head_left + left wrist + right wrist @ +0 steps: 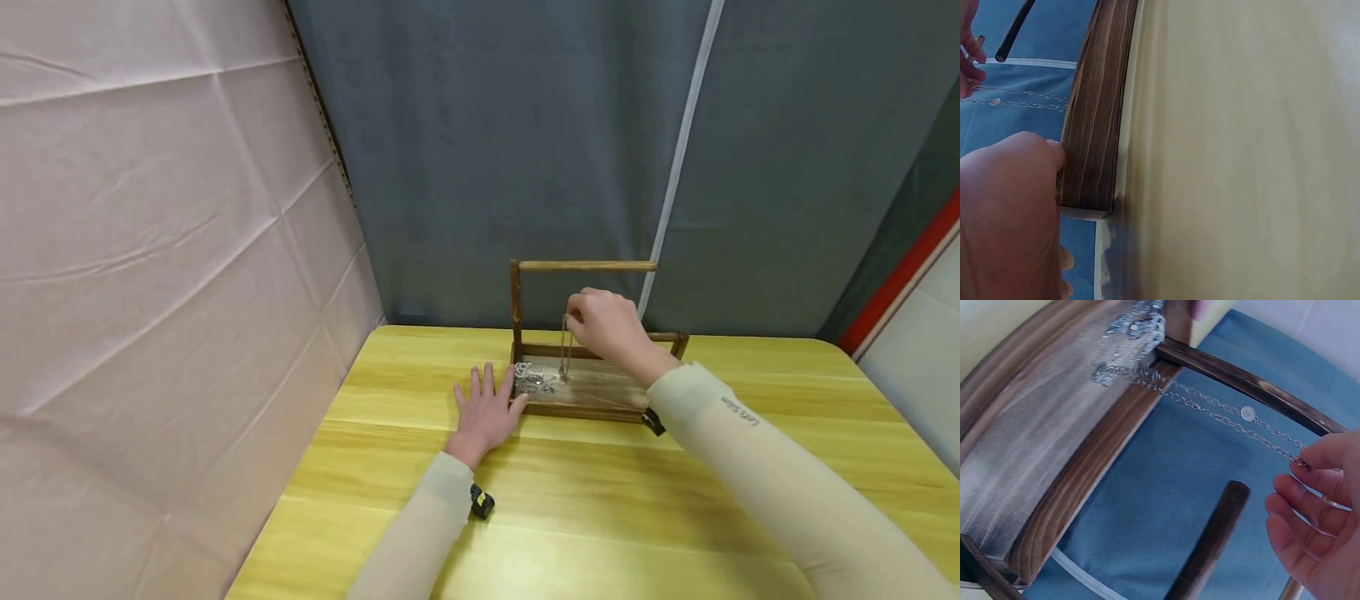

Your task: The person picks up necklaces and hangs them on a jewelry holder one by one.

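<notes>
One silver chain [1222,409] lifted off a wooden stand [592,392] by the right hand [611,325].
R fingertips [1319,459] pinch the chain's top end under the stand's crossbar [585,266] — its lower end trails into a jewellery pile [534,379] on the stand's base, w/ more pieces there. Left hand [487,412] lies flat on the yellow table [675,517], fingers straight — thumb touching the base's corner.

One piece of writing shows: a short line of small dark letters printed on the right sleeve [738,412] near the wrist, seen from the head camera. It is too small and slanted to read with certainty. Nothing else in the three views carries readable text, labels, numbers or signs, neither the wooden stand [592,392] nor the table [600,500].
</notes>
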